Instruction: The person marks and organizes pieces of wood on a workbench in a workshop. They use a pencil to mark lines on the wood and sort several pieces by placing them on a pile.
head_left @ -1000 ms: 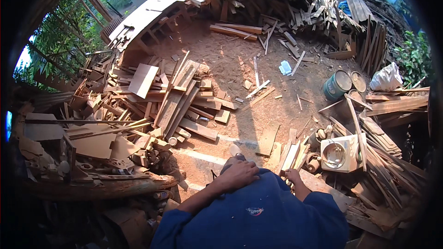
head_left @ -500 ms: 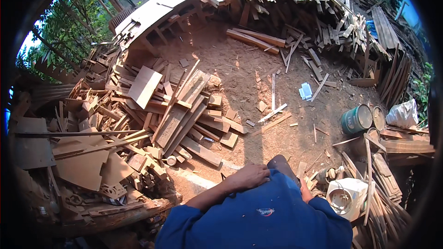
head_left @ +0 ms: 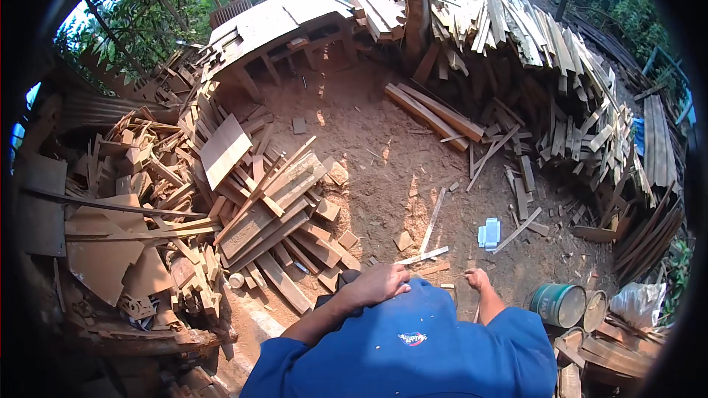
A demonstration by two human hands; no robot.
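My left hand lies against the front of my blue shirt, fingers laid over the cloth and nothing seen in it. Out to the right, my right hand hangs free of the shirt with its fingers curled in and no object visible in it. Beyond the hands, short wood strips lie on the sawdust-covered ground. A light blue, box-like object sits on the ground past my right hand, beside a thin slat.
Offcuts and boards are heaped on the left. Two thick beams lie ahead, below a large stack of slats. A wooden bench stands far left of a post. A green drum and white sack are at right.
My right hand has come out from beside my body, forward. The left hand stays on the shirt. The view has shifted, and a white round-holed object at lower right has gone out of sight.
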